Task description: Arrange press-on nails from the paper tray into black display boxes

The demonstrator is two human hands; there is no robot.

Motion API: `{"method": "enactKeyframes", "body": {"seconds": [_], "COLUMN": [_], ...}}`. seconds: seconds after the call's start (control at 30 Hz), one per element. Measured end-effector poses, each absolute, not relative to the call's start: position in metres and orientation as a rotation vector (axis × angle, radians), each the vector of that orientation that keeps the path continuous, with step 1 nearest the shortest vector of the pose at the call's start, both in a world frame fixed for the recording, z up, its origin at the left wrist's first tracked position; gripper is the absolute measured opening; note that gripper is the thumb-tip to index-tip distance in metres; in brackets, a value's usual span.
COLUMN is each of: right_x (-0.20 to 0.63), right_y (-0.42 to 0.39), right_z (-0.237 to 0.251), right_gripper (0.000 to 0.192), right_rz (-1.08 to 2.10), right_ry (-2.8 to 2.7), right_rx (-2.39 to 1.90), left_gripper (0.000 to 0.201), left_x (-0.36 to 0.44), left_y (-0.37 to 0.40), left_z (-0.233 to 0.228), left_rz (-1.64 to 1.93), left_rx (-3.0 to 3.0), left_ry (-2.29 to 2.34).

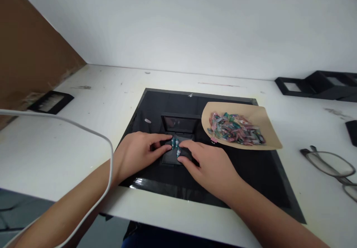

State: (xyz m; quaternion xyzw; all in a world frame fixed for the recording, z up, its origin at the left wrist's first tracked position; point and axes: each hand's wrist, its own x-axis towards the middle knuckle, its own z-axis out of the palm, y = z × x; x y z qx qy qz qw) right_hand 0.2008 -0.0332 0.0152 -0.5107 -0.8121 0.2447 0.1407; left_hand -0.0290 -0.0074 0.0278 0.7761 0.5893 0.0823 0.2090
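Note:
A small black box [178, 127] with its lid raised stands open on a black mat [251, 173]. My left hand [139, 153] rests at the box's left side, fingertips touching a small teal clip [174, 142] in the box. My right hand [209, 162] lies over the box's right front, fingers pinching another teal clip [179, 151]. A tan paper sheet [267, 129] to the right carries a heap of several coloured clips [235, 128].
A white cable [83, 129] loops across the left of the white table [83, 103]. Glasses [331, 166] lie at the right edge. Black frame pieces [320, 84] sit at the back right, and a black tray [51, 101] at the left by a brown board.

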Motion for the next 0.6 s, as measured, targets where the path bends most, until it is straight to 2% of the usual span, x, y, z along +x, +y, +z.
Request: {"method": "enactKeyframes", "body": {"seconds": [0.27, 0.47, 0.6], "right_x": [0.202, 0.196, 0.191], "right_y": [-0.028, -0.030, -0.034], "right_z": [0.013, 0.011, 0.008], "right_gripper": [0.026, 0.028, 0.021], "right_rz": [0.779, 0.717, 0.679], "right_ry": [-2.359, -2.331, -2.314], "right_rx": [-1.425, -1.431, -1.419], "left_gripper": [0.040, 0.039, 0.038], "left_x": [-0.031, -0.030, -0.029], "left_y": [-0.008, -0.009, -0.008], "left_z": [0.027, 0.028, 0.028], "left_rz": [0.223, 0.239, 0.244], "left_rx": [2.151, 2.158, 2.139], "left_ry": [1.601, 1.599, 1.600]}}
